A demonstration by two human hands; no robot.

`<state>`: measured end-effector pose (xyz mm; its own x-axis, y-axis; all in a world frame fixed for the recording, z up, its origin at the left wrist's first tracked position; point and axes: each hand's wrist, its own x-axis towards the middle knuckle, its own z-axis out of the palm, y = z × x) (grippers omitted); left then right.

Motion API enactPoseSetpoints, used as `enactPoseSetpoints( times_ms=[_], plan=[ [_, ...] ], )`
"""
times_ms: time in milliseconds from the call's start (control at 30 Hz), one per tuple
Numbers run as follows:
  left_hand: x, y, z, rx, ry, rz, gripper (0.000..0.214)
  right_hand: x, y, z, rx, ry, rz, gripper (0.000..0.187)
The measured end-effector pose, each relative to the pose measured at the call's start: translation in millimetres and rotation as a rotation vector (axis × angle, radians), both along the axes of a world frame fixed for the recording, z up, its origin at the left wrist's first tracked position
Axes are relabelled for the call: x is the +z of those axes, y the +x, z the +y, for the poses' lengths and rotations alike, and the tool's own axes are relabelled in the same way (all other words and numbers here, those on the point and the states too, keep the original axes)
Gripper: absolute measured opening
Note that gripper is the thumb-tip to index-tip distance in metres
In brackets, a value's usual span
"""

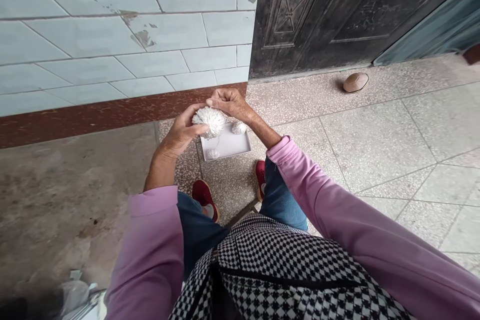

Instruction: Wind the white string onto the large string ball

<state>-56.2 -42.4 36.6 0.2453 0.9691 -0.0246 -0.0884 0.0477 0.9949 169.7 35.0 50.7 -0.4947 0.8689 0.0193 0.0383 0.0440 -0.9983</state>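
Note:
A fluffy white yarn pom-pom [210, 121] is held in my left hand [180, 132], thumb in front and fingers behind and above. My right hand [231, 104] is at the pom-pom's upper edge, its thumb and forefinger pinched together. Whatever lies in that pinch is too small to make out. Below both hands, a shallow white box lid [228, 147] rests on the floor. Inside it are a white yarn ball [239, 127] at the far right corner and a smaller white yarn ball [213, 153] near the front left. A thin strand hangs under the pom-pom.
A tiled wall [112, 35] with a brown base strip stands ahead, beside a dark carved door [300, 10]. A pinkish-brown oval object [356, 82] lies by the doorstep. My red shoes [204, 196] flank the lid's near side. Clutter with clear plastic [75, 295] sits lower left.

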Motion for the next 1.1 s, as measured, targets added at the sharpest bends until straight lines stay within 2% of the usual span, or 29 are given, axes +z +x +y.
enactPoseSetpoints(
  times_ms=[167, 300, 433, 500, 567, 633, 767, 833, 900, 967, 1100],
  plan=[
    [-1.1, 6, -2, 0.029, -0.037, -0.183, 0.086, -11.8, -8, 7, 0.055, -0.074, 0.146, 0.070],
    [-1.1, 12, -2, 0.127, -0.061, -0.302, 0.073, -25.2, -18, 12, 0.026, -0.073, 0.168, 0.063],
    [-7.7, 16, 3, 0.270, -0.030, -0.394, 0.065, -38.9, -23, 11, 0.007, 0.032, 0.118, 0.037],
    [-12.9, 16, 6, 0.308, -0.013, -0.423, 0.068, -44.2, -21, 11, 0.045, 0.102, 0.084, 0.021],
    [-17.9, 15, 8, 0.325, -0.006, -0.442, 0.071, -48.2, -16, 13, 0.100, 0.138, 0.062, 0.016],
    [-21.9, 12, 9, 0.334, -0.009, -0.450, 0.071, -51.4, -10, 17, 0.171, 0.126, 0.066, 0.025],
    [-26.3, 9, 10, 0.328, 0.003, -0.441, 0.069, -58.9, -6, 22, 0.371, 0.118, 0.118, 0.062],
    [-26.9, 10, 11, 0.309, 0.017, -0.412, 0.068, -62.1, -9, 20, 0.380, 0.137, 0.109, 0.072],
    [-26.3, 9, 11, 0.292, 0.024, -0.372, 0.068, -61.9, -11, 16, 0.287, 0.149, 0.065, 0.075],
    [-24.6, 5, 11, 0.284, 0.023, -0.328, 0.070, -56.4, -11, 10, 0.208, 0.151, 0.006, 0.070],
    [-17.6, -6, 8, 0.268, -0.020, -0.230, 0.069, -35.9, -7, 2, 0.246, 0.104, -0.043, 0.057]
  ],
)
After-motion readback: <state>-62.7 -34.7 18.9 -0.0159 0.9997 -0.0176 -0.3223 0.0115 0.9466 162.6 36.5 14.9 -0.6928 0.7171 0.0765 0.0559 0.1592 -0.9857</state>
